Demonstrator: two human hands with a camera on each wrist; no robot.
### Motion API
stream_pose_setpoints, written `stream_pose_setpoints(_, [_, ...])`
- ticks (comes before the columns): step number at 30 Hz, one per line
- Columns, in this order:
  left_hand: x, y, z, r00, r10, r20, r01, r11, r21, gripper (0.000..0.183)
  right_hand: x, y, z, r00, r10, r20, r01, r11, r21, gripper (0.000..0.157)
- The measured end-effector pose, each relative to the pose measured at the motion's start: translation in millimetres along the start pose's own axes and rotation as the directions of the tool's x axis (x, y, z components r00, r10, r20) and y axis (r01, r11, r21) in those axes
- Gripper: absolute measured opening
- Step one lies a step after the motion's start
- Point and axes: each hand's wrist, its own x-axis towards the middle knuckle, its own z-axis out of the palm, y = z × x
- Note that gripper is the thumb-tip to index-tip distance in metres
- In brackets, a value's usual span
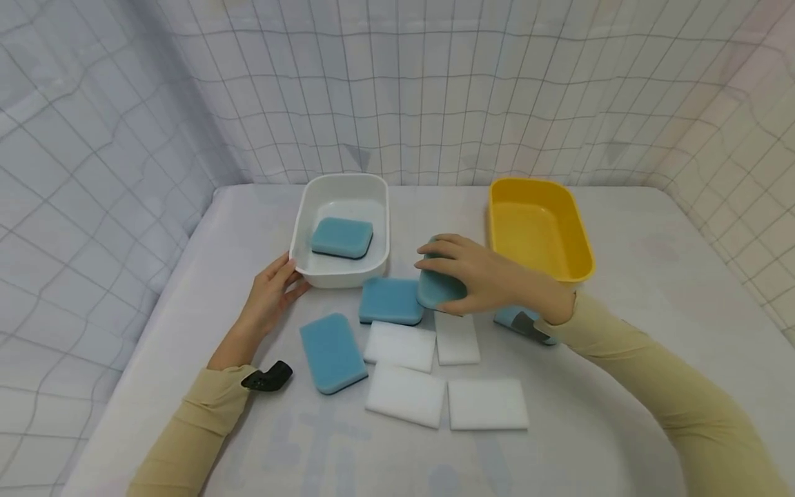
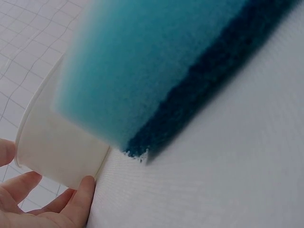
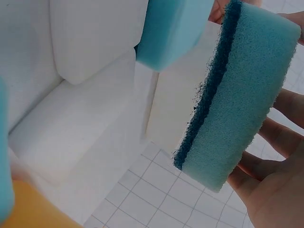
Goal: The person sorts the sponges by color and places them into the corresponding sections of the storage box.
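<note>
My right hand [image 1: 481,273] holds a blue sponge [image 3: 242,99] with a dark scouring layer, raised above the table between two bins. Thumb and fingers grip the sponge's edges. At the near left corner of a white bin [image 1: 341,279], my left hand [image 1: 270,297] holds the outer wall, fingers on one side and thumb on the other. Inside that bin lies one blue sponge [image 1: 341,237]. Two more lie on the table: one [image 1: 391,301] just in front of the bin, another [image 1: 333,353] nearer to me. Part of another blue piece [image 1: 524,323] shows under my right forearm.
Several white sponge blocks [image 1: 487,404] lie in the middle of the table [image 1: 646,276]. A yellow bin [image 1: 540,231] stands at the back right. A black device [image 1: 267,377] sits at my left wrist. Gridded white cloth [image 1: 422,90] hangs behind the table and at its sides.
</note>
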Motion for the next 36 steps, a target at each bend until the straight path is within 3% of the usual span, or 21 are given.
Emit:
stream_pose_setpoints(6, [-0.1,0.7,2.0,1.0,-0.003,-0.007,0.003,0.999,-0.035,0.063,13.7,2.2,-0.4,0.999,-0.039,0.006,0.039,0.999,0.004,0.059])
stream_pose_setpoints(22, [0.6,0.5,2.0,1.0,0.013,-0.005,-0.013,0.999,-0.035,0.065,59.6,2.3,-3.8,0.997,-0.028,0.069,0.026,0.999,0.037,0.06])
stream_pose_setpoints(29, [2.0,-0.7,4.4,1.0,0.021,-0.001,-0.022,0.999,-0.034,0.063,68.8,10.1,-2.0,0.994,-0.021,0.104,0.017,0.999,0.039,0.06])
stream_pose_setpoints(36, [3.0,-3.0,3.3,0.999,0.044,0.006,-0.044,0.997,-0.069,0.062,78.3,17.8,5.8,0.996,-0.022,0.087,0.016,0.998,0.069,0.06])
